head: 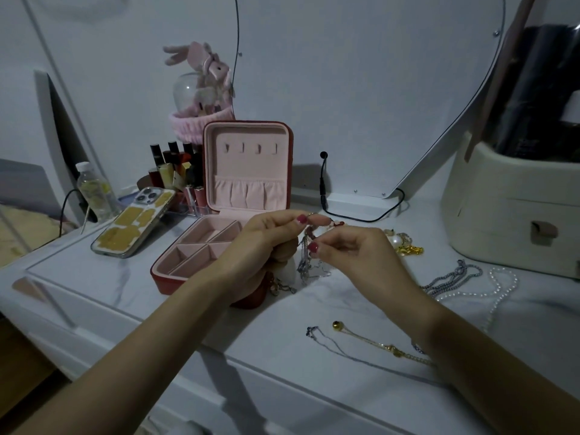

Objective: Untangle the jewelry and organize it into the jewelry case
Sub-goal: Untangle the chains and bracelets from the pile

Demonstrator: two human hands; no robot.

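1. The tangle (309, 255), a knot of thin silvery chains with a pink and red bead strand at its top, hangs in the air between both hands, just right of the case and above the table.
2. The left hand (266, 243) pinches the top of the bead strand between thumb and forefinger; its other fingers are curled below, and what they hold cannot be told.
3. The right hand (351, 249) pinches a part of the tangle at its thumb and fingertip, the remaining fingers loosely bent.
4. The case (219, 215) stands open on the table (282, 324), red outside and pink inside; the lid is upright with hooks and a gathered pocket, and the divided tray shows no jewelry in the parts visible.
5. A small chain (282, 287) lies by the case's near corner, under the left hand.
6. To the right lie a gold and pearl piece (405, 243), a silver chain (452, 281) and a pearl strand (502, 287).
7. Nearer the person lie a thin silver chain (332, 340) and a gold chain (376, 343), side by side.
8. Left of the case lie a phone (131, 224), lipsticks (175, 171) and a bottle (92, 189).
9. A cream box (514, 215) sits at far right, a black cable (351, 215) behind the hands.
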